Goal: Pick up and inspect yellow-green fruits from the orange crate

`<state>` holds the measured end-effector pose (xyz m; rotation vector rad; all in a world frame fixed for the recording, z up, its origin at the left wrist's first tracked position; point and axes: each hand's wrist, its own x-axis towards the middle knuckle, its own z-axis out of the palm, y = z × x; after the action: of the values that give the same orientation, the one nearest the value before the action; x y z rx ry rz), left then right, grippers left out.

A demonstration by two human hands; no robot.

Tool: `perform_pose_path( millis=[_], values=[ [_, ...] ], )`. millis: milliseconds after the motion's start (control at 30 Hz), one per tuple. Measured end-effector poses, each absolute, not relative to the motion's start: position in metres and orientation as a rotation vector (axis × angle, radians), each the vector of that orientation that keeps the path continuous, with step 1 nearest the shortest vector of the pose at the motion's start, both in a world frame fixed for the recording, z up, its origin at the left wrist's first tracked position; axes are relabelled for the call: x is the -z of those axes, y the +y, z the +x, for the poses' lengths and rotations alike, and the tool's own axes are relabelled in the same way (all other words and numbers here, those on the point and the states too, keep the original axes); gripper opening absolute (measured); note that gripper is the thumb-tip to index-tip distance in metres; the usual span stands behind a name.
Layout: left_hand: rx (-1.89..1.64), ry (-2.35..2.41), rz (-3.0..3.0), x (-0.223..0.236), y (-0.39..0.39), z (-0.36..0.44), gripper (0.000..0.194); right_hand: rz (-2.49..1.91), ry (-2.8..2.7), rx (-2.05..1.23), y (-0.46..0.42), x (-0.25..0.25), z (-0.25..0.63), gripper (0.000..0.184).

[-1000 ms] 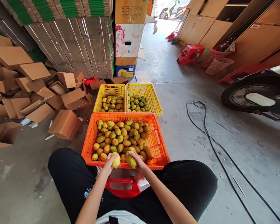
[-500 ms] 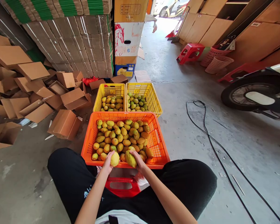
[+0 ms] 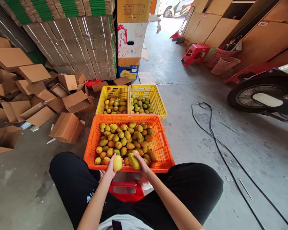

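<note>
Left fruit [image 3: 117,163] has turned, longer profile showing; right fruit [image 3: 133,162] slightly tilted. Left grip [image 3: 110,166] holds 1, right grip [image 3: 144,166] 1, both at near edge of orange crate [image 3: 89,150]. Neither set down; handling's ongoing.

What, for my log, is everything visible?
Orange crate: one, orange, before person
Yellow crates: two, yellow, beyond it
Fruits: many, yellow/green, in crates
Cartons: many, brown, left
Cardboard stacks: several, brown, upper left
Boxes: several, multicoloured, top centre
Stool: at least one, red, upper right
Baskets: two, pink, upper right
Cable: one, black, right floor
Wheel: one, black, right
Legs: two, black-clad, below
Left hand: one, bare, holding fruit
Right hand: one, bare, holding fruit
</note>
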<state>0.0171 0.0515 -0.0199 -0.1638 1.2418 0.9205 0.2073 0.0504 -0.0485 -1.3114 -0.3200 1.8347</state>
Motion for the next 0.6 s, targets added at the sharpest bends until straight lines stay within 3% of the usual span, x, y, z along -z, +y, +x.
perform_pose_path(
  millis=[333,600],
  values=[
    [-0.926,1.273,-0.038,0.0231,0.0467,0.0215,0.023,-1.362,-0.327,-1.790,0.0493,0.0480,0.2083,0.063],
    [-1.020,1.354,-0.169,0.0190,0.0506,0.0214,0.008,-1.321,-0.322,-1.846,0.0493,0.0481,0.2099,0.040]
  ],
)
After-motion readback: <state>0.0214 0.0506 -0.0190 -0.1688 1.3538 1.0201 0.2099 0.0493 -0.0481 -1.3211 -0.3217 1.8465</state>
